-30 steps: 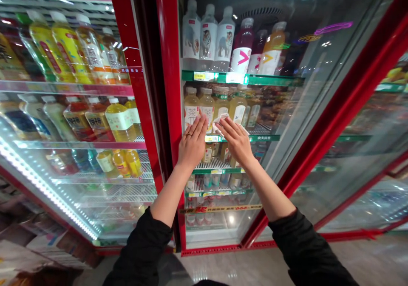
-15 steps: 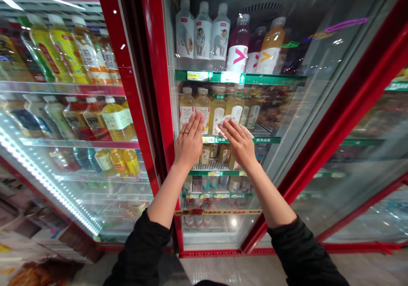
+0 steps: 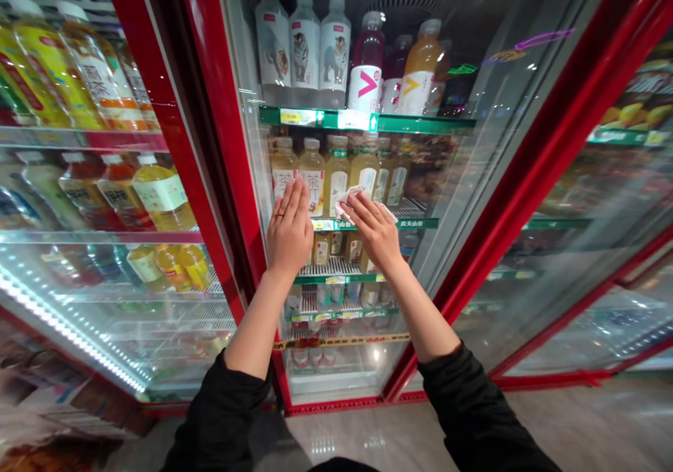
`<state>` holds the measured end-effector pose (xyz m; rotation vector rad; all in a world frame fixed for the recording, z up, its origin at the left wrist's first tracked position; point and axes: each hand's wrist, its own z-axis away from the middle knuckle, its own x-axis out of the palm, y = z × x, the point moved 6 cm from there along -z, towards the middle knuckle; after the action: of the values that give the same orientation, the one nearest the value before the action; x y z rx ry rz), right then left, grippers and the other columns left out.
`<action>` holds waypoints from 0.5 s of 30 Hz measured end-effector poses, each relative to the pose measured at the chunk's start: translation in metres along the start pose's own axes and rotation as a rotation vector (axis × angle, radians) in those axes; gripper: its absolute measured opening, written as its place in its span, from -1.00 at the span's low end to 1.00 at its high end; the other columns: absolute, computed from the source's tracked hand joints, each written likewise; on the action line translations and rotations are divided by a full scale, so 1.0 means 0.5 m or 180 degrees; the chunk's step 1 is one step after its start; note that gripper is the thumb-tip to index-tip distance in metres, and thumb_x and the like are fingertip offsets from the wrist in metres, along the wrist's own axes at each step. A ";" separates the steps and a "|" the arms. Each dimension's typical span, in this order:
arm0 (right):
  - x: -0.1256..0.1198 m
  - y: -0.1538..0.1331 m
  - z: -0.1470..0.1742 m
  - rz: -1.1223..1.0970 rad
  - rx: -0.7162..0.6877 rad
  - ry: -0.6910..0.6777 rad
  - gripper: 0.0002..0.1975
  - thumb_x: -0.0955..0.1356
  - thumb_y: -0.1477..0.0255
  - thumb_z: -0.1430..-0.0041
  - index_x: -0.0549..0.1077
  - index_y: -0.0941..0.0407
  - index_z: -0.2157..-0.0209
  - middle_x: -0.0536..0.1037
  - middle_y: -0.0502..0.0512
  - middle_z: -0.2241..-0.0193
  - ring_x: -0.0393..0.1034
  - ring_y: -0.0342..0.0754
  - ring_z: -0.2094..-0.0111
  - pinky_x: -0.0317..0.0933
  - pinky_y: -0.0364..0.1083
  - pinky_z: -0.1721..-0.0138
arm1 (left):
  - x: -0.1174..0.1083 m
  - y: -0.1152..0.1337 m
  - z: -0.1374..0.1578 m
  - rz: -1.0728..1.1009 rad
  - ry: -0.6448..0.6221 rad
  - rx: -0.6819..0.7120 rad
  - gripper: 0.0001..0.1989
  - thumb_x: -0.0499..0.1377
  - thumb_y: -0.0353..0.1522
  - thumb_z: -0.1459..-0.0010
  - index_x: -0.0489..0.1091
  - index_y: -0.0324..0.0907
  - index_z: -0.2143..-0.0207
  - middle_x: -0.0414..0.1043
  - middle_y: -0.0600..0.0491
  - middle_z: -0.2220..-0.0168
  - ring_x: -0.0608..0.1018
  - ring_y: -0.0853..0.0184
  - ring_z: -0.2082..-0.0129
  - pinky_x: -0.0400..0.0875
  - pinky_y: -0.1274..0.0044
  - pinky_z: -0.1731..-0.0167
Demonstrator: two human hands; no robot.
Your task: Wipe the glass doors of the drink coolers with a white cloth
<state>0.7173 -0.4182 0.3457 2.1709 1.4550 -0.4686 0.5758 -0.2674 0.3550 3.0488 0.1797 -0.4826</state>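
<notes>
White and crumpled, a wipe (image 3: pixel 341 207) of cloth or paper, I cannot tell which, lies against the glass door (image 3: pixel 457 170) under the right hand (image 3: pixel 376 230), an edge showing past either side of it. That hand is flattened, its fingers stretched out over the wipe. Further left on the door, the left hand (image 3: pixel 289 230) is flat too, fingers straight and close together, holding nothing. Compared with a second ago, the door sits further left in view, and more of the shelf with yellow packs (image 3: pixel 634 114) to the door's right shows. The left fingertips, then in front of the second pale yellow tea bottle (image 3: pixel 313 156) behind the door, now come between the first and second. Also behind the door, on the top shelf, three bottles with animal labels (image 3: pixel 305 41) hold clear liquid, a bottle with a pink V (image 3: pixel 366 58) holds dark purple drink, and another with a yellow V (image 3: pixel 420 65) holds orange. Left of the door, a bottle with a pale green label (image 3: pixel 158 184) contains yellow drink
</notes>
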 end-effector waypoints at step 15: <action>-0.042 0.073 0.013 -0.0053 -0.0153 -0.0110 -0.35 0.11 0.60 -0.58 0.22 -0.19 -0.53 0.33 -0.11 -0.50 0.16 -0.01 -0.56 0.16 0.14 -0.56 | 0.063 0.101 -0.016 0.0116 -0.0351 0.0311 -0.21 -0.05 -0.54 -0.50 -0.25 -0.08 -0.66 0.11 -0.04 -0.60 0.16 0.19 -0.61 0.05 0.20 -0.63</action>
<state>0.7432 -0.4495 0.3590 2.1045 1.4520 -0.4699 0.6143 -0.3135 0.3542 3.1023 0.0984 -0.6745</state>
